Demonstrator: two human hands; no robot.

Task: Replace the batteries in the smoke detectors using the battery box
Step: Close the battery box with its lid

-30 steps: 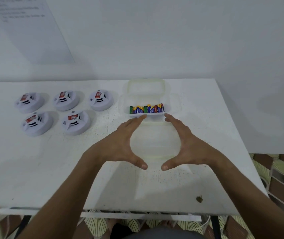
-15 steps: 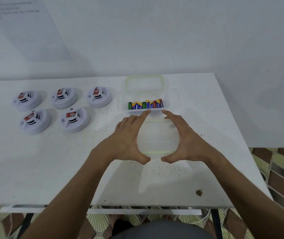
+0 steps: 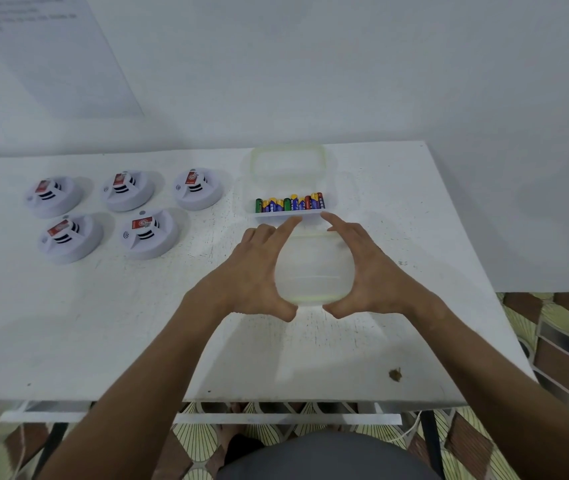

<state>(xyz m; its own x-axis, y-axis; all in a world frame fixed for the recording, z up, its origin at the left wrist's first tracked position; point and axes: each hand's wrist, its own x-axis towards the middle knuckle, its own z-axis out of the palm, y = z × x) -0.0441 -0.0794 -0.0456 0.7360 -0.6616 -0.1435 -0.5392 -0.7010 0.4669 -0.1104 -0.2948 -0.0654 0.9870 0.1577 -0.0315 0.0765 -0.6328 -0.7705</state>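
- A white desk stands against a pale wall; a sheet with faint, unreadable lines of text hangs at 11 o'clock.
- Five white detectors sit in two rows at 10 o'clock, each with a red label whose writing is too small to read.
- The clear box lies at 12 o'clock near the far desk edge, a row of batteries standing along its front; their print is blurred.
- A clear lid lies flat just in front of the box, toward 6 o'clock.
- The left hand and right hand flank the lid, fingers straight and pointing to 12, thumbs curved in at its near rim; fingers spread, not clamped.
- Bare desk lies open from 7 to 9 o'clock and along the near edge; a brown spot sits at 5 o'clock.
- Patterned floor shows past the right edge.
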